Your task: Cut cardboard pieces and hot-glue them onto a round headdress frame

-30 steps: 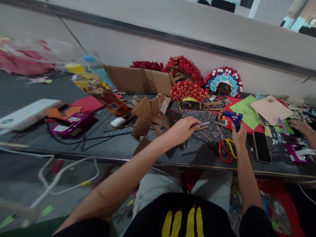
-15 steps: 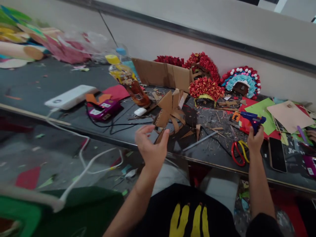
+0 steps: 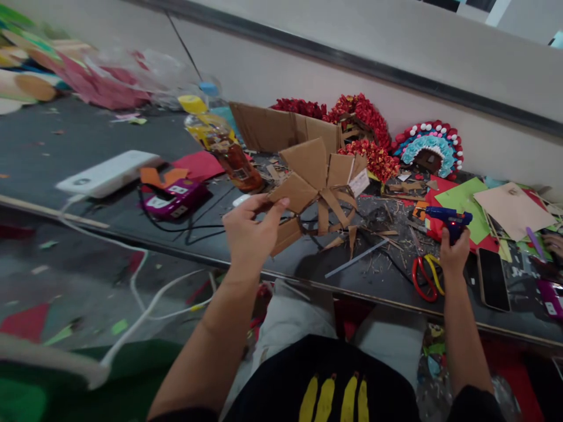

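My left hand (image 3: 250, 231) is closed on a brown cardboard construction (image 3: 319, 183) of fanned panels and strips, lifted a little above the dark table (image 3: 79, 146). My right hand (image 3: 453, 253) grips a blue glue gun (image 3: 447, 218) that stands upright on the table, a red light on its side. Red-and-yellow scissors (image 3: 424, 274) lie just left of that hand. A grey stick (image 3: 355, 258) lies on the table below the cardboard piece.
A bottle with a yellow cap (image 3: 220, 143), a white power bank (image 3: 108, 174), a purple device (image 3: 172, 198) with black cables, a cardboard box (image 3: 281, 126), red flower headpieces (image 3: 365, 126), coloured paper sheets (image 3: 461, 199) and a phone (image 3: 492, 269) crowd the table. Another person's hand (image 3: 555, 241) shows at far right.
My left hand let go of the grey stick, drew back, then took the cardboard construction and raised it off the table. My right hand stayed on the glue gun.
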{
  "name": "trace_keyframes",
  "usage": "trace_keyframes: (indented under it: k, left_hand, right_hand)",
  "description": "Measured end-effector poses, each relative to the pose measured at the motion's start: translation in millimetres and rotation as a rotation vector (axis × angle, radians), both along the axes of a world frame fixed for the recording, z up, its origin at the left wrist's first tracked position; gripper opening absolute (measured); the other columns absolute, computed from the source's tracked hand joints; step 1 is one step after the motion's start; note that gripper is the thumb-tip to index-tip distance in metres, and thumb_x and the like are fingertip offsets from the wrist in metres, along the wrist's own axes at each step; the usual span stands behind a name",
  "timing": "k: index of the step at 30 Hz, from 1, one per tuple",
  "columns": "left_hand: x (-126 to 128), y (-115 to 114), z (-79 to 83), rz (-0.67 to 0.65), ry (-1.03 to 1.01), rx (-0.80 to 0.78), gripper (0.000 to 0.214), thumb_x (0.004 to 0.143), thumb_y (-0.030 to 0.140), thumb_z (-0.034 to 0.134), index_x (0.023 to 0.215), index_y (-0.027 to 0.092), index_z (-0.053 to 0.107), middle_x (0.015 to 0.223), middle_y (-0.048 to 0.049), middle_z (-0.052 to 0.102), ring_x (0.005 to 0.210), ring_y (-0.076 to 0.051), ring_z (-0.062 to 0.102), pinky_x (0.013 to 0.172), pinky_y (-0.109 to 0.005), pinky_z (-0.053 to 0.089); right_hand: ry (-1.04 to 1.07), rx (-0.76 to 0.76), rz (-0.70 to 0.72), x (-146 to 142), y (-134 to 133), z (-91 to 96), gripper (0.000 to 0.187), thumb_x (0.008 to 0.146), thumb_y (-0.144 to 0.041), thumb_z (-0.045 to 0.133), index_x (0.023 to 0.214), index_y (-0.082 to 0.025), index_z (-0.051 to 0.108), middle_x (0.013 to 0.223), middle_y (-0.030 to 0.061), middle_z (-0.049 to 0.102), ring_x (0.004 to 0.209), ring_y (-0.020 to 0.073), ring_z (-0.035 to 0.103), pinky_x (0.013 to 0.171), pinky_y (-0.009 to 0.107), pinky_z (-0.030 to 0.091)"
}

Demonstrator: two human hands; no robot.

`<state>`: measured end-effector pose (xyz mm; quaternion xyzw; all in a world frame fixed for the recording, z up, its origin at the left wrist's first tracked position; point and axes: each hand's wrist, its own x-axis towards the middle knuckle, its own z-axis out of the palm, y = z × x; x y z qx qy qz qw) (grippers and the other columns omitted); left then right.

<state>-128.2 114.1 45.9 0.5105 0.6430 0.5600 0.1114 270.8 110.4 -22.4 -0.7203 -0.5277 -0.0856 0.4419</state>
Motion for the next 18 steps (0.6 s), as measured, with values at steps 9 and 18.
trace_keyframes:
  k: [9,18]
  left_hand:
    - [34.2,19.5,4.4,-0.272,-0.012,-0.048,0.024,0.071,0.04,0.062,0.078,0.018,0.068,0.073,0.0006,0.07,0.065,-0.014,0.06,0.064,-0.025,0.049]
    - [59.7,20.3,18.4,-0.438,0.126,-0.019,0.023,0.076,0.038,0.059,0.079,0.018,0.069,0.077,-0.0012,0.071,0.068,-0.014,0.063,0.067,-0.024,0.051]
  right_hand:
    - [-0.109,0.152,-0.098,-14.6,-4.5,30.4,0.069,0.061,-0.074,0.059,0.095,-0.015,0.053,0.076,0.0082,0.057,0.07,0.025,0.059,0.067,0.038,0.047]
    - [-0.328,0.181,-0.107,-36.6,-2.1,58.8,0.055,0.072,-0.064,0.057,0.097,-0.015,0.055,0.084,0.0139,0.062,0.081,0.0287,0.063,0.073,0.041,0.049]
